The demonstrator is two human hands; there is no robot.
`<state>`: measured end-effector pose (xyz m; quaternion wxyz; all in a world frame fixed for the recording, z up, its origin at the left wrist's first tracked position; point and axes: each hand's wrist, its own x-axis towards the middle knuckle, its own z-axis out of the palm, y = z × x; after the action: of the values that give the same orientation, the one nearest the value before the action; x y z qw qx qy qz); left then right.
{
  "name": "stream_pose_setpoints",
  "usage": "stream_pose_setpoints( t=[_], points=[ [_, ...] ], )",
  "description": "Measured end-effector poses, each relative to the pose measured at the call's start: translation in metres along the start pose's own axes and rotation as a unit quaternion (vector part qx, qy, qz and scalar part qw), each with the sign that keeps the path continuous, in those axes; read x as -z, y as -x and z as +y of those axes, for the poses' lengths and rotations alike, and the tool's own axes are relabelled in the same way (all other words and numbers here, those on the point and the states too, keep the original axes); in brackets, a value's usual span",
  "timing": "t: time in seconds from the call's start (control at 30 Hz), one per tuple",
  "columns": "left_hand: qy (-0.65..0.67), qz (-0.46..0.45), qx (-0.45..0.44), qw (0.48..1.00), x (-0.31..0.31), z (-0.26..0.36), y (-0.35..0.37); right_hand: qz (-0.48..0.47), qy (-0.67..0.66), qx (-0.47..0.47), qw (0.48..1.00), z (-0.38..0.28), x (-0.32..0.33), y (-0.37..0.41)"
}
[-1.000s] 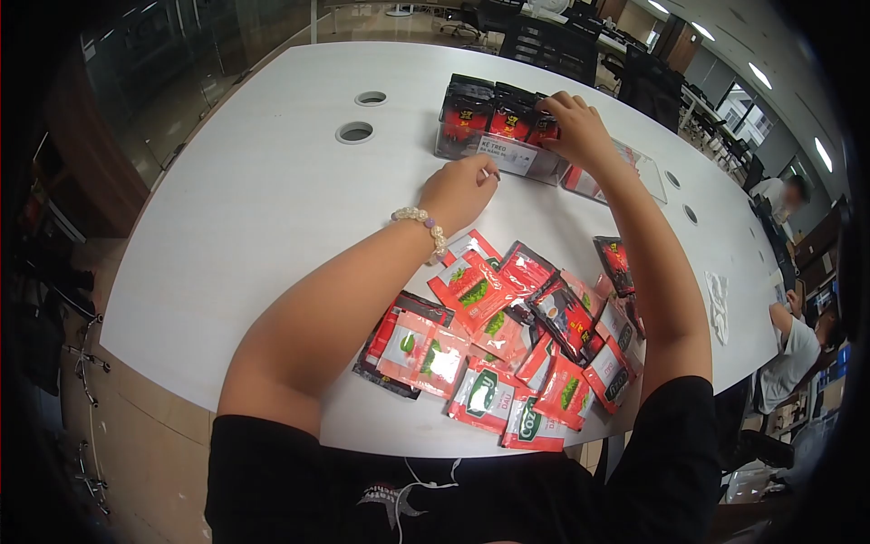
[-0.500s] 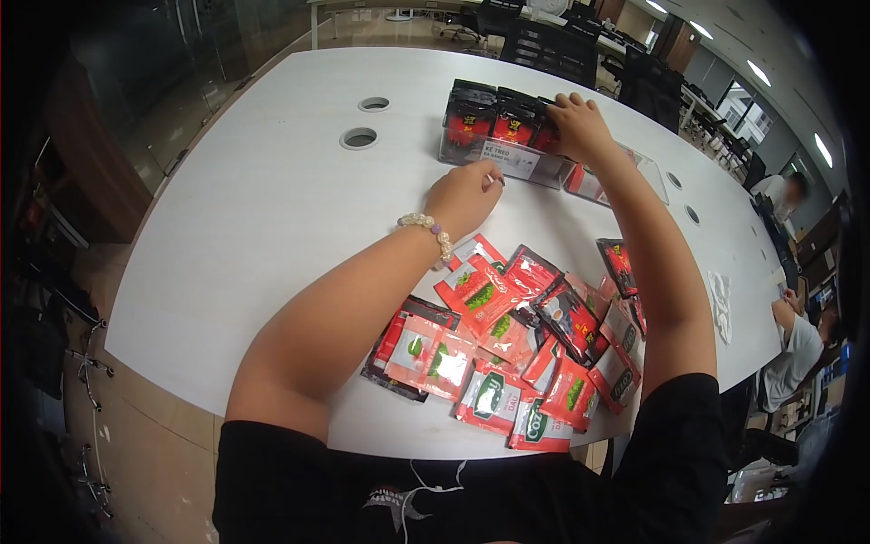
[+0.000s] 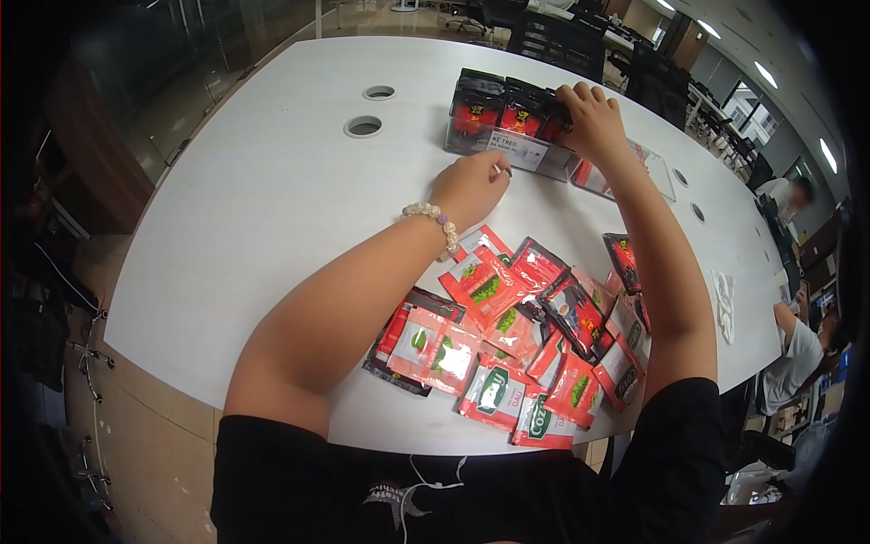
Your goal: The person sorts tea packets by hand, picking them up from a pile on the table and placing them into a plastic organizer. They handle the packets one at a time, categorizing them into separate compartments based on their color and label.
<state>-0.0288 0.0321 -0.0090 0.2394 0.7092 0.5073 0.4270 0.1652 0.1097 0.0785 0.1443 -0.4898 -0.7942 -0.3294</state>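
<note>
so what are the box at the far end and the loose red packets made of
The clear box looks like rigid acrylic or similar plastic: see-through walls, with a white label on the front. The loose packets look like glossy plastic or foil film: they crinkle and catch glare.

Box (image 3: 517, 154) far on table (image 3: 254, 199), upright sachets (image 3: 476, 104) inside; loose sachets (image 3: 494, 290) before it; holes (image 3: 364, 126) left of box.
</note>
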Motion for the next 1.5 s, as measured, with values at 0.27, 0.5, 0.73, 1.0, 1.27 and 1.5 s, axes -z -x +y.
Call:
stream_pose_setpoints(
  t=[0.27, 0.5, 0.73, 1.0, 1.27, 1.5],
  points=[
    [0.0, 0.005, -0.005, 1.0, -0.001, 0.0, -0.001, -0.369, -0.348, 0.085, 0.858, -0.027, 0.07, 0.057],
    [-0.009, 0.009, -0.017, 1.0, -0.002, -0.004, -0.002, -0.352, -0.328, 0.154, 0.863, -0.057, 0.107, 0.109],
    [-0.009, 0.02, -0.02, 1.0, 0.0, -0.004, 0.002, -0.374, -0.228, 0.123, 0.89, -0.083, 0.107, 0.127],
    [-0.052, 0.033, -0.027, 0.998, 0.005, 0.001, 0.008, -0.15, -0.27, 0.052, 0.95, -0.038, 0.088, 0.095],
    [-0.063, 0.019, -0.017, 0.998, 0.006, 0.005, 0.008, 0.101, -0.303, -0.066, 0.945, 0.016, 0.043, 0.049],
    [-0.052, 0.015, -0.017, 0.998, 0.005, 0.004, 0.008, -0.085, -0.066, -0.027, 0.994, 0.006, -0.008, 0.022]
  ],
)
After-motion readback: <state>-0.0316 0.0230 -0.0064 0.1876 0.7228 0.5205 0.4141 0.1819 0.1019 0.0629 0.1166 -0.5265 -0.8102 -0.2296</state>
